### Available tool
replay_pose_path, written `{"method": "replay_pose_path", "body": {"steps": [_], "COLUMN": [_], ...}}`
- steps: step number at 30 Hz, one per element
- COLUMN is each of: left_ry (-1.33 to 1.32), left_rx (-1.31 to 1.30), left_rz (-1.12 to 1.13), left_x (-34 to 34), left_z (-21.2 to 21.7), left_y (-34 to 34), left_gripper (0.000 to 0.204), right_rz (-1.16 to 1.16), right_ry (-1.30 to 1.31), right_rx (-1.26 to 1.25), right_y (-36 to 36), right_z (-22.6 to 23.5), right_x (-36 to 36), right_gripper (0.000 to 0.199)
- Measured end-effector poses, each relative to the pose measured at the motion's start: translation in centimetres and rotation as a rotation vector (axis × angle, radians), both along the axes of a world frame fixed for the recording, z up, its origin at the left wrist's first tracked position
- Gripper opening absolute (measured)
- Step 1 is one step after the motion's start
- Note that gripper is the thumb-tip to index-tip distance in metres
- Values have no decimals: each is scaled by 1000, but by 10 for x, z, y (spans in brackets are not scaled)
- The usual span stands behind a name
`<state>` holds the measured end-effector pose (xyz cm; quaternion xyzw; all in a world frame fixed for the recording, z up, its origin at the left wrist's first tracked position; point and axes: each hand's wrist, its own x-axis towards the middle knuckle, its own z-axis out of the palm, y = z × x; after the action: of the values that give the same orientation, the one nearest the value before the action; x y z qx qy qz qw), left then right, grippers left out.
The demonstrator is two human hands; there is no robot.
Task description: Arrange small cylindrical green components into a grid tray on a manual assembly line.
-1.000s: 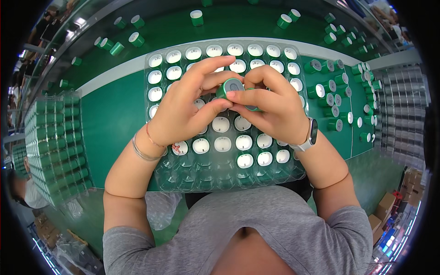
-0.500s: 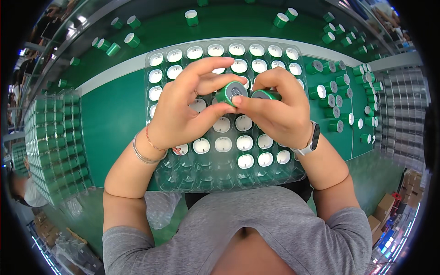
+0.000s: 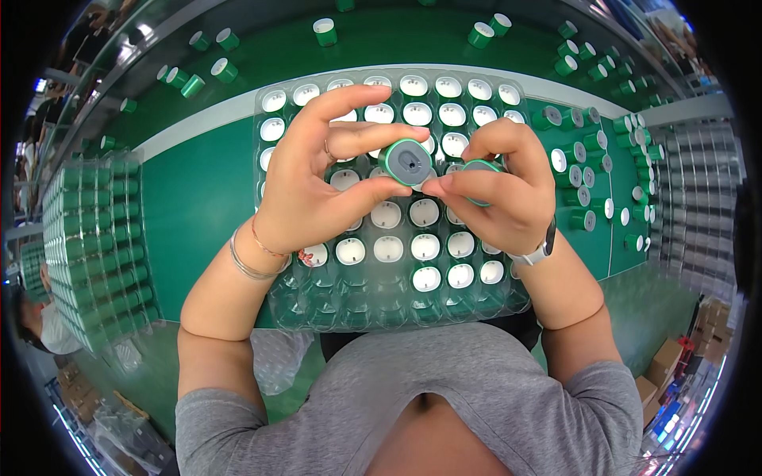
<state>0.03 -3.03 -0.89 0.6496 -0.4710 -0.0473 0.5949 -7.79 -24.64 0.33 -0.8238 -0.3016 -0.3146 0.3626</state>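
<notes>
My left hand (image 3: 305,190) grips a short green cylinder (image 3: 408,163) between thumb and fingers, its grey end face up with a small dark spot at the middle. At the lower rim of this cylinder, the thumb and forefinger of my right hand (image 3: 500,186) are pinched together; a small pale bit shows there, too small to name. Tucked in my right fingers is a second green cylinder (image 3: 482,166), also grey-ended and partly covered. Beneath both hands lies a clear plastic tray (image 3: 337,313) holding rows of such cylinders, white ends up, with vacant pockets along its near left side.
At the left stands a stack of filled clear trays (image 3: 99,246). Loose green cylinders (image 3: 583,174) stand on the green table (image 3: 190,214) to the right, more on the far surface beyond a pale ledge. Stacked clear trays (image 3: 698,206) rise at the far right.
My right hand has shifted slightly right, and its thumb has slid off the left-hand cylinder's grey face to the lower rim. The looped shape on that face no longer shows; a dark spot does.
</notes>
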Motion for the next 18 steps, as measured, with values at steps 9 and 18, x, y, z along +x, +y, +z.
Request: {"method": "replay_pose_path", "body": {"steps": [9,18], "left_ry": [-60,317], "left_rx": [44,-54], "left_rz": [45,165], "left_x": [-2,3], "left_z": [0,1], "left_y": [-1,-2], "left_gripper": [72,67], "right_rz": [64,217], "right_ry": [76,455], "right_rx": [-46,515], "right_y": [0,0], "right_z": [-5,-4], "right_x": [2,2], "right_gripper": [29,50]}}
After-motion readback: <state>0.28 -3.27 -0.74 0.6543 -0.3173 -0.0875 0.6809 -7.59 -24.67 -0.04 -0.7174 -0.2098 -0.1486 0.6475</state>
